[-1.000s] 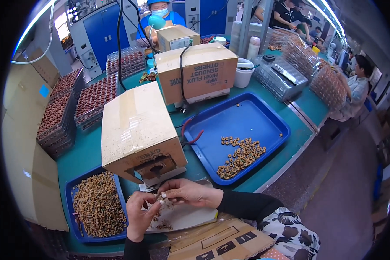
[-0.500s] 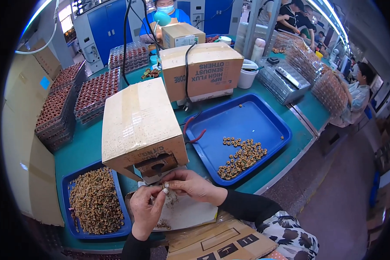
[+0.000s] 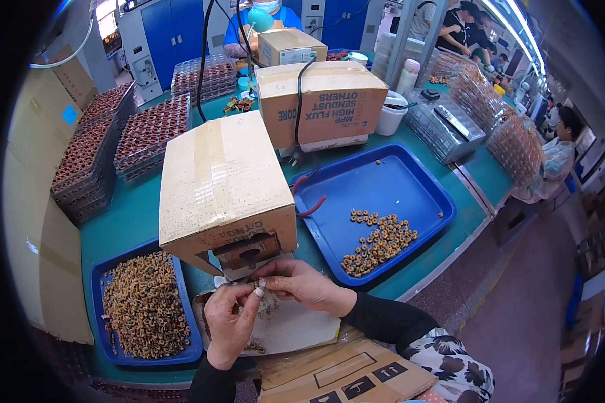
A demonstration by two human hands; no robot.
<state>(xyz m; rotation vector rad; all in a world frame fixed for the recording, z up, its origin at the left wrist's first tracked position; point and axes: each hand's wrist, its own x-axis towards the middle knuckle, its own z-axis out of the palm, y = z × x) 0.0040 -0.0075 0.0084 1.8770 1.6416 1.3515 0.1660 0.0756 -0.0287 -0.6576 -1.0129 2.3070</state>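
My left hand [image 3: 230, 324] and my right hand [image 3: 306, 285] meet in front of a small machine covered by a cardboard box [image 3: 225, 178]. Both are closed in a pinch, with thumbs and fingertips together; whatever sits between them is too small to make out. White coverings show at the fingertips. Just beyond my fingers is the dark opening [image 3: 250, 254] in the box's front. Beneath my hands lies a pale tray [image 3: 302, 322] sprinkled with brown debris and a few small rings. A heap of small wound ring cores [image 3: 144, 305] fills a blue tray [image 3: 95, 316] by my left hand.
At the right, a larger blue tray [image 3: 356, 168] holds a looser pile of ring cores [image 3: 383, 245]. Stacked clear trays of red parts [image 3: 154, 131] stand at the back left. Another cardboard-covered unit [image 3: 323, 101], a white bucket [image 3: 391, 117] and co-workers are farther back. A flattened carton [image 3: 349, 373] lies nearest me.
The view has shifted slightly, so the far things sit a little higher. My hands keep their pinch at the same place before the box opening, with only slight finger movement.
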